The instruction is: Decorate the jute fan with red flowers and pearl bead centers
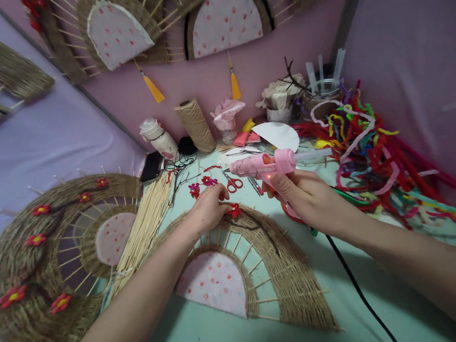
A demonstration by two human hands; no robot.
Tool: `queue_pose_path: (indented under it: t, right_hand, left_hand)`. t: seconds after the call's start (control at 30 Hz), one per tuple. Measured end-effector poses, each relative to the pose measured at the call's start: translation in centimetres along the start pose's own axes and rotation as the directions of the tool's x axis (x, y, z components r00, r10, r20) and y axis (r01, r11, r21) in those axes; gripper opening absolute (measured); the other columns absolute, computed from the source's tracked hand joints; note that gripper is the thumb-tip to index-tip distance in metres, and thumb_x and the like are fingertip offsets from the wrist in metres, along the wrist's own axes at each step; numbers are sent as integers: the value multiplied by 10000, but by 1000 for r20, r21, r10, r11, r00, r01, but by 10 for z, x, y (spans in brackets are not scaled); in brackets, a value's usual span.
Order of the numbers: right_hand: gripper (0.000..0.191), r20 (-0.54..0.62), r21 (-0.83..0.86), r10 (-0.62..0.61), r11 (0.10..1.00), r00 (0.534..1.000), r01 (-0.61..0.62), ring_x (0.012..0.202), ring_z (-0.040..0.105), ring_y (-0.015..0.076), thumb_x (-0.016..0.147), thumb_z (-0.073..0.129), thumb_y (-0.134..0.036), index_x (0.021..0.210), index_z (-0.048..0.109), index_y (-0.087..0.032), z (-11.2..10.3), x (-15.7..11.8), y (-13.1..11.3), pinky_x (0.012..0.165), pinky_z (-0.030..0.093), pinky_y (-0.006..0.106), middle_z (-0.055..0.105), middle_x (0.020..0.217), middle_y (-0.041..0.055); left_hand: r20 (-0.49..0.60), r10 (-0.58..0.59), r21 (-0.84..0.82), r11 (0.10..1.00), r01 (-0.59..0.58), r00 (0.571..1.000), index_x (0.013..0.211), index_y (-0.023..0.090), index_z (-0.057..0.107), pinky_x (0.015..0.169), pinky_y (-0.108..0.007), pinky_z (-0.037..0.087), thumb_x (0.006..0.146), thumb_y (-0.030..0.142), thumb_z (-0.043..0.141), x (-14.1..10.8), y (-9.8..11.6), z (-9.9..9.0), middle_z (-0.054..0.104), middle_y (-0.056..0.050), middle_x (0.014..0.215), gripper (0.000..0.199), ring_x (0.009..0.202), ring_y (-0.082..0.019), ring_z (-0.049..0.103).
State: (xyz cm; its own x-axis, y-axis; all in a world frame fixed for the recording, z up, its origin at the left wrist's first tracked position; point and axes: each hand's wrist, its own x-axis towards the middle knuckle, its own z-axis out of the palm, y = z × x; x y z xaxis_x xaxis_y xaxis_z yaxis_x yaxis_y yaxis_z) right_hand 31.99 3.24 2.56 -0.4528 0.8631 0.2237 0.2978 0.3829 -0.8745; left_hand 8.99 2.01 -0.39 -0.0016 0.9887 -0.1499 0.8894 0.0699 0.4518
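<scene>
My right hand (306,196) is wrapped round a pink glue gun (257,164), with a clear glue stick (316,153) in its back end and a small orange light lit. The gun is raised, its nozzle pointing left. My left hand (211,207) is at the top of a woven twine fan (296,271), fingers curled; anything between them is hidden. Right beside those fingertips, a red flower (235,209) sits at the end of a dark twig (263,227) on the fan. A dotted pink half-circle (216,281) forms the fan's centre.
A finished-looking flowered fan (16,264) leans at left beside a bundle of thin sticks (146,215). Red scissors (234,183) and small flowers (194,190) lie behind my hands. Twine spool (196,126) and bottle (159,138) stand behind. Pipe cleaners (374,153) heap at right; a black cord (358,287) trails forward.
</scene>
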Motion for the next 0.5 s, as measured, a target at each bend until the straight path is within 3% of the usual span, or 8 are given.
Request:
queue_pose_path:
  t: [0.3, 0.5]
  right_hand:
    - [580, 17, 24, 23, 999, 1000, -23, 450, 382, 108, 941, 324, -642, 694, 564, -175, 0, -2, -1, 503, 326, 264, 401, 486, -43]
    - [580, 33, 33, 29, 999, 999, -30, 443, 383, 107, 939, 317, -646, 689, 554, -179, 1, -2, -1, 472, 310, 258, 416, 491, -38]
  left_hand:
    - [17, 19, 70, 997, -20, 1000, 833, 192, 539, 701, -282, 420, 731, 194, 651, 3, -4, 5, 572, -32, 901, 152, 828, -182, 553]
    - [42, 46, 129, 990, -51, 998, 823, 196, 533, 695, -284, 400, 724, 183, 631, 8, -5, 9, 553, -20, 834, 141, 815, -185, 536]
